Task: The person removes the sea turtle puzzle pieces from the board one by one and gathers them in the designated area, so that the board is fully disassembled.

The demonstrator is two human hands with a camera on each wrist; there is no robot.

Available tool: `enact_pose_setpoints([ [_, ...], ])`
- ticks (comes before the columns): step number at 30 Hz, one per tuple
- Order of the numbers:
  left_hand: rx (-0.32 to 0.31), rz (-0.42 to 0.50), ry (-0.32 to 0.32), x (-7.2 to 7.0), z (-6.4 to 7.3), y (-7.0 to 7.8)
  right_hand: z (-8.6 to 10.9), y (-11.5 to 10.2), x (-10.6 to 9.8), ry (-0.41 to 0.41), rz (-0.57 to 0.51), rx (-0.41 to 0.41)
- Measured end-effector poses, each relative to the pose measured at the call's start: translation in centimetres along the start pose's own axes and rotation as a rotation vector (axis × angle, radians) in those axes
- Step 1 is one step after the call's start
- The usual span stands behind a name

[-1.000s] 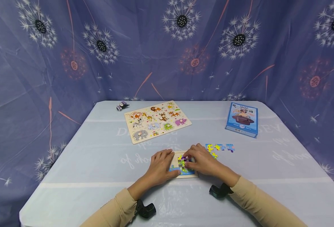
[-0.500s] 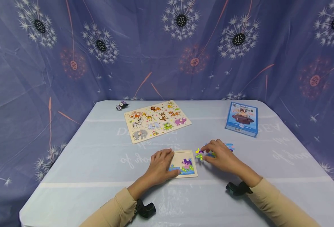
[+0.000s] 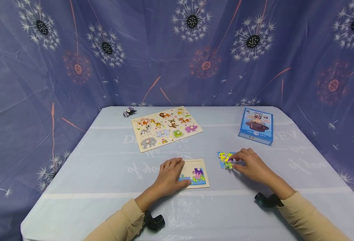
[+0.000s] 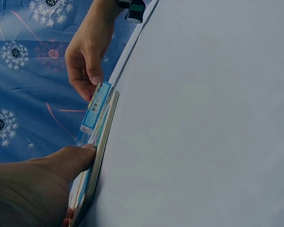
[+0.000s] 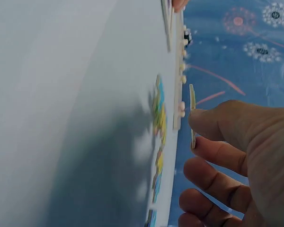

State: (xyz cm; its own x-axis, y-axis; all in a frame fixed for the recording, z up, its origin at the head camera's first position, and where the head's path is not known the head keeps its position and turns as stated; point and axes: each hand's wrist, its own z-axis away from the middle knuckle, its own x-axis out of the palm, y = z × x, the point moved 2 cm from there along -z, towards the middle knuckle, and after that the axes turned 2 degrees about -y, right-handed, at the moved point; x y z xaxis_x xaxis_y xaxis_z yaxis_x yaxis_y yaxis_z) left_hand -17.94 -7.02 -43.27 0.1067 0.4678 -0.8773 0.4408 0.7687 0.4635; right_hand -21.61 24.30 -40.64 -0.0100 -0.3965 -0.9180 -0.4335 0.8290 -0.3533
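Observation:
A small wooden puzzle tray point(image 3: 199, 165) lies near the table's front middle, with a few coloured pieces point(image 3: 198, 175) set in its lower part. My left hand point(image 3: 180, 170) rests flat on the tray's left side, and its thumb point(image 4: 71, 161) presses the tray's edge point(image 4: 102, 142). To the right, my right hand point(image 3: 238, 160) is by a cluster of loose pieces point(image 3: 223, 156). In the right wrist view its thumb and forefinger pinch a thin puzzle piece point(image 5: 192, 116) just above the loose pieces point(image 5: 158, 113) on the cloth.
An animal peg puzzle board point(image 3: 166, 127) lies at the back middle. A blue box point(image 3: 256, 125) stands at the back right and a small toy point(image 3: 129, 112) at the back left. A flowered curtain point(image 3: 177, 50) closes in the table on three sides.
My right hand lifted a piece off the tray and carried it right to the loose pieces. My left hand stayed on the tray.

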Motion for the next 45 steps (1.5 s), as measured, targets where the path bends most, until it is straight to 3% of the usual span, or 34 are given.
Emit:
enact_pose_setpoints([
  [17, 0.004, 0.023, -0.005, 0.0, 0.0, 0.0, 0.7, 2.5, 0.3, -0.036, 0.013, 0.042],
  [38, 0.003, 0.014, 0.005, 0.1, 0.0, -0.1, 1.0, 2.6, 0.3, -0.021, 0.019, 0.01],
  [45, 0.008, 0.012, 0.012, 0.0, 0.0, 0.0, 0.7, 1.5, 0.3, -0.011, 0.0, -0.001],
])
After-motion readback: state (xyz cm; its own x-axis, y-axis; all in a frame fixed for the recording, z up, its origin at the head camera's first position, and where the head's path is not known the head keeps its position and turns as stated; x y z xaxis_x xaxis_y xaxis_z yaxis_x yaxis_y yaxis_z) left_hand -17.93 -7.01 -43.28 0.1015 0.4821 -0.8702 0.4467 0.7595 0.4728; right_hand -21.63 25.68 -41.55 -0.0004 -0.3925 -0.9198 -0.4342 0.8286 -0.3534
